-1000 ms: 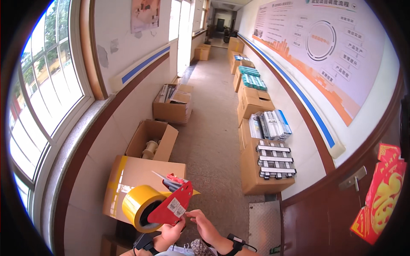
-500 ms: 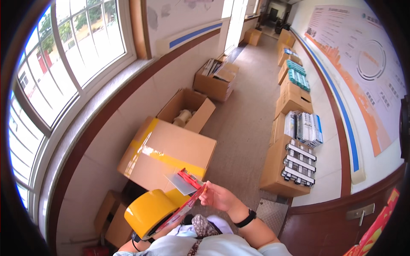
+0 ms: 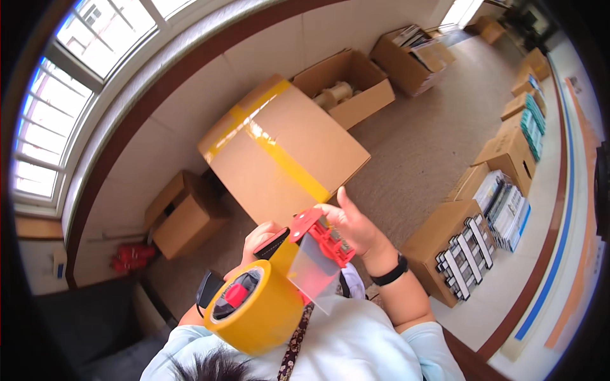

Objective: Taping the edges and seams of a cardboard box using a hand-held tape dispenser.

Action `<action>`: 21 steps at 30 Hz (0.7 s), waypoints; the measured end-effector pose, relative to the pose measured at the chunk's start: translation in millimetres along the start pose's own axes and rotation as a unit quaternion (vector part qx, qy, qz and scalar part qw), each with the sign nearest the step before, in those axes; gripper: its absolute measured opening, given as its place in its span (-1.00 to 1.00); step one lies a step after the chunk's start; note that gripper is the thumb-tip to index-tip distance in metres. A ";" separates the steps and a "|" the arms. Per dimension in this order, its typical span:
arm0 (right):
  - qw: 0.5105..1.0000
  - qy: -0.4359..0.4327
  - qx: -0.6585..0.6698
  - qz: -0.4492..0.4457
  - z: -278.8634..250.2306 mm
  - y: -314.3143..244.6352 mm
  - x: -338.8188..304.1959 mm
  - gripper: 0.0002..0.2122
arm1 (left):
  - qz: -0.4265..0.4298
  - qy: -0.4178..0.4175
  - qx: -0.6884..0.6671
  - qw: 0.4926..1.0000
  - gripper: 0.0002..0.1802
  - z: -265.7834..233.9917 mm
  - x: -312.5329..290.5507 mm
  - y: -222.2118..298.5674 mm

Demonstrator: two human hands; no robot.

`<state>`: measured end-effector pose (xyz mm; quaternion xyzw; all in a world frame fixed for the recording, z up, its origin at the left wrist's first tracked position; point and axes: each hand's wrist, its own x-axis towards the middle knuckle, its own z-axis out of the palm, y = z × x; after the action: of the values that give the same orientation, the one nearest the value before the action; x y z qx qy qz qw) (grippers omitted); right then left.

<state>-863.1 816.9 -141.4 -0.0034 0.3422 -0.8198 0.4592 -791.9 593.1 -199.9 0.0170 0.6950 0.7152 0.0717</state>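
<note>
My left hand [image 3: 255, 241] is closed round the dark handle of a tape dispenser, its fingers partly hidden behind it. The dispenser carries a big roll of yellow packing tape [image 3: 267, 311], a red cutting head [image 3: 323, 238] and a clear plastic flap [image 3: 311, 272]. Beside the red head is my right hand [image 3: 356, 223], thumb stretched up and apart; its other fingertips are partly behind the head, so contact is unclear. Just beyond both hands stands a large cardboard box [image 3: 318, 143] with crossing strips of yellow tape over its top and side.
Behind the large box are an open carton [image 3: 368, 105] holding spools and a carton [image 3: 406, 66] of papers. A smaller box [image 3: 187, 216] and red objects [image 3: 133, 255] lie left. Cartons [image 3: 438, 247] with stacked goods line the right wall.
My view has turned, tilting the corridor. The dispenser has swung round, its red head now toward my right hand. The right hand's thumb has spread, and my left hand has come into sight.
</note>
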 end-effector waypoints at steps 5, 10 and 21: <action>0.987 -0.155 0.039 0.032 -48.3 -26.7 -11.5 -0.28 | 0.294 0.015 0.120 0.948 -0.72 55.6 8.6 36.4; 0.980 -0.154 -0.072 0.107 -54.3 -39.4 -11.7 -0.34 | 0.243 0.076 0.058 0.965 -0.74 71.8 -2.2 20.7; 0.978 -0.199 -0.028 0.060 -49.0 -32.6 41.3 -0.67 | 0.255 0.093 0.096 0.958 -0.73 53.0 10.7 26.2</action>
<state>-927.1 824.3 -173.2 -0.1591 0.2659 -0.7640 0.5660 -798.0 646.4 -172.8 0.1337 0.7364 0.6382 -0.1801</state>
